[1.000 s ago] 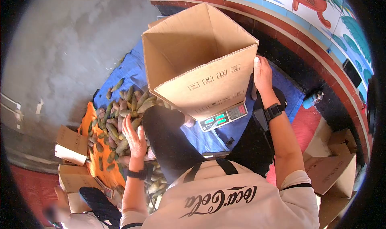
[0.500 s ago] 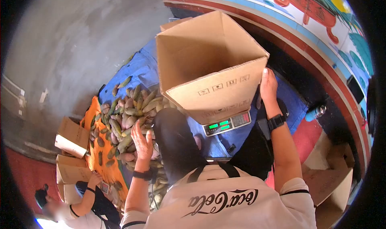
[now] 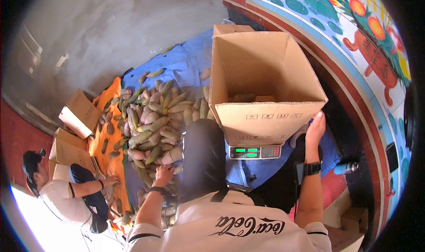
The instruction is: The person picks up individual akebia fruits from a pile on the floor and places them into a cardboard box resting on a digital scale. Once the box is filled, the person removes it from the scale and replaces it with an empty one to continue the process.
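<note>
A tall open cardboard box (image 3: 270, 117) stands on a digital scale (image 3: 265, 152) whose green numbers are lit. My right hand (image 3: 315, 129) is at the box's near right corner, holding its side. Inside, a dark elongated piece (image 3: 244, 97) lies on the bottom. To my left spreads a large pile of thick green-and-pink root vegetables (image 3: 152, 123). My left hand (image 3: 164, 175) reaches down over the pile's near edge, fingers apart, with nothing visible in it.
A co-worker (image 3: 73, 190) crouches at the left, a hand near the orange sheet (image 3: 116, 137). Cardboard boxes (image 3: 80, 113) stand behind that person. A blue sheet (image 3: 177, 61) lies under the pile. A blue bottle (image 3: 346, 168) lies at the right, near the painted wall (image 3: 318, 17).
My left hand has gone down from above the pile to its near edge. The view has swung left, bringing the box's inside and more of the co-worker into sight. My right hand stays at the box.
</note>
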Motion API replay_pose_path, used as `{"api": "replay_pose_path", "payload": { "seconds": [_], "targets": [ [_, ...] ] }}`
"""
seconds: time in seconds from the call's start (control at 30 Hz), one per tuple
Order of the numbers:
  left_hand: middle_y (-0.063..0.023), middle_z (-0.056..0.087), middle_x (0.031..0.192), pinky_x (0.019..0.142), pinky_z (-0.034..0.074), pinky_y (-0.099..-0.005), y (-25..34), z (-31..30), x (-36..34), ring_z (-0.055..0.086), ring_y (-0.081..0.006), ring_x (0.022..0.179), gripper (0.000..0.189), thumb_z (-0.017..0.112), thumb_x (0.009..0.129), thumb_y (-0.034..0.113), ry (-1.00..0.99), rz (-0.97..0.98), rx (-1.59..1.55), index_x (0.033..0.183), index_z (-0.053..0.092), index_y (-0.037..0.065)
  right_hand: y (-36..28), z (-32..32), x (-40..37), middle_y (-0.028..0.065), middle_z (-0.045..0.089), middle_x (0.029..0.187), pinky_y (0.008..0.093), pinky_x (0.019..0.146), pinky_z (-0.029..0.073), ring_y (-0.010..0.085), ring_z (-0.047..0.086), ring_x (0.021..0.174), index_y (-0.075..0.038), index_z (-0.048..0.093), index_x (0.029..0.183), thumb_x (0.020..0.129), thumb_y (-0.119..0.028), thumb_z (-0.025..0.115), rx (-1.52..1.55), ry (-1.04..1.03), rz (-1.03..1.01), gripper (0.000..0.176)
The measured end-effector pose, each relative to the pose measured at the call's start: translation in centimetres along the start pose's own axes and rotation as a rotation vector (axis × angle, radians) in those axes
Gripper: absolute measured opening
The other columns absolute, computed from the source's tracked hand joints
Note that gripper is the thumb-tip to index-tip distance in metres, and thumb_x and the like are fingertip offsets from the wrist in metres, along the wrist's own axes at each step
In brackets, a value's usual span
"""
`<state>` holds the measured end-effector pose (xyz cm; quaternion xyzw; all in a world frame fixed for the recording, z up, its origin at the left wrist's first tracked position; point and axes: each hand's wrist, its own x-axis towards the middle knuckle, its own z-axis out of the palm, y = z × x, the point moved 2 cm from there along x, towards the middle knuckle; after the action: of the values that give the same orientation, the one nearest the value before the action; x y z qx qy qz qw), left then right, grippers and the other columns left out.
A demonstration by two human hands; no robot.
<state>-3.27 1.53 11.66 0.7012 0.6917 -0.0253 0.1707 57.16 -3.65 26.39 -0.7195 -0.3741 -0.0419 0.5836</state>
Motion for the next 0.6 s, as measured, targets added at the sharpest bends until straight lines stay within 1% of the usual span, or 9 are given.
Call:
{"api": "replay_pose_path", "payload": {
  "seconds": [0.03, 0.13, 0.2, 0.23, 0.27, 0.33, 0.37, 0.53, 0.6],
  "targets": [
    [-0.0222, 0.055, 0.108, 0.097, 0.032, -0.0427, -1.0, 0.8, -0.6, 0.047, -0.0389, 0.105, 0.037, 0.055, 0.080, 0.035, 0.003, -0.017, -0.011, 0.107, 0.058, 0.009, 0.1, -0.1, 0.0, 0.0165, 0.058, 0.102, 0.0366, 0.083, 0.040, 0.0283, 0.055, 0.093, 0.001, 0.054, 0.106, 0.094, -0.028, 0.032, 0.023, 0.011, 0.039, 0.039],
    [-0.0184, 0.058, 0.106, 0.094, 0.037, -0.0422, -2.7, 1.7, -2.6, 0.052, -0.0368, 0.100, 0.033, 0.053, 0.080, 0.034, -0.207, -0.177, 0.058, 0.102, 0.062, 0.011, 1.0, -0.4, 0.1, 0.0141, 0.057, 0.101, 0.0332, 0.077, 0.042, 0.0232, 0.055, 0.090, 0.002, 0.052, 0.111, 0.095, -0.032, 0.031, 0.041, 0.025, 0.124, 0.043],
    [-0.0156, 0.060, 0.105, 0.087, 0.043, -0.0421, -1.8, 0.3, -5.3, 0.057, -0.0361, 0.095, 0.035, 0.050, 0.081, 0.035, -0.335, -0.055, 0.182, 0.100, 0.061, 0.008, 0.8, -0.7, 0.0, 0.0131, 0.057, 0.100, 0.0320, 0.074, 0.042, 0.0218, 0.054, 0.089, 0.001, 0.050, 0.115, 0.095, -0.035, 0.032, 0.069, 0.040, 0.125, 0.045],
    [-0.0151, 0.060, 0.104, 0.080, 0.047, -0.0426, -6.8, 5.2, -4.6, 0.059, -0.0340, 0.092, 0.034, 0.047, 0.083, 0.034, -0.348, 0.127, 0.399, 0.099, 0.061, 0.008, 0.5, -0.7, -0.1, 0.0135, 0.057, 0.101, 0.0319, 0.073, 0.042, 0.0223, 0.054, 0.089, 0.002, 0.048, 0.117, 0.095, -0.036, 0.031, 0.065, 0.051, 0.140, 0.046],
    [-0.0151, 0.060, 0.104, 0.080, 0.047, -0.0426, -6.2, 5.1, -5.5, 0.059, -0.0340, 0.092, 0.034, 0.047, 0.083, 0.034, -0.351, 0.109, 0.387, 0.099, 0.061, 0.008, 0.6, -0.7, 0.0, 0.0135, 0.057, 0.101, 0.0319, 0.073, 0.042, 0.0223, 0.054, 0.089, 0.002, 0.048, 0.117, 0.095, -0.036, 0.031, 0.069, 0.031, 0.133, 0.046],
    [-0.0157, 0.061, 0.103, 0.081, 0.047, -0.0427, -4.7, 3.8, -7.4, 0.059, -0.0331, 0.093, 0.031, 0.045, 0.084, 0.033, -0.291, -0.263, 0.047, 0.098, 0.062, 0.011, 0.9, -0.8, 0.0, 0.0140, 0.056, 0.103, 0.0319, 0.073, 0.042, 0.0228, 0.053, 0.091, 0.002, 0.048, 0.116, 0.095, -0.036, 0.030, 0.069, 0.000, 0.136, 0.047],
    [-0.0156, 0.061, 0.102, 0.081, 0.047, -0.0439, -9.4, 9.0, -7.1, 0.059, -0.0314, 0.093, 0.029, 0.044, 0.086, 0.032, -0.304, -0.126, 0.191, 0.098, 0.062, 0.013, 0.5, -0.9, 0.1, 0.0143, 0.055, 0.104, 0.0314, 0.072, 0.041, 0.0225, 0.052, 0.090, 0.003, 0.048, 0.116, 0.095, -0.037, 0.029, 0.061, -0.028, 0.127, 0.048],
    [-0.0140, 0.060, 0.097, 0.073, 0.051, -0.0406, -7.4, 10.3, -9.3, 0.059, -0.0300, 0.094, 0.023, 0.047, 0.083, 0.024, -0.465, 0.037, 0.418, 0.095, 0.061, 0.011, -0.1, -1.0, 0.6, 0.0124, 0.055, 0.104, 0.0293, 0.072, 0.038, 0.0195, 0.050, 0.086, 0.003, 0.048, 0.116, 0.096, -0.038, 0.027, 0.075, -0.085, 0.112, 0.050],
    [-0.0132, 0.060, 0.096, 0.070, 0.052, -0.0389, -7.1, 11.0, -10.1, 0.060, -0.0295, 0.091, 0.020, 0.048, 0.082, 0.020, -0.436, 0.221, 0.399, 0.094, 0.061, 0.010, -0.2, -1.2, 0.6, 0.0116, 0.055, 0.103, 0.0291, 0.072, 0.038, 0.0191, 0.049, 0.086, 0.002, 0.048, 0.115, 0.096, -0.038, 0.027, 0.072, -0.061, 0.104, 0.050]
  ]
}}
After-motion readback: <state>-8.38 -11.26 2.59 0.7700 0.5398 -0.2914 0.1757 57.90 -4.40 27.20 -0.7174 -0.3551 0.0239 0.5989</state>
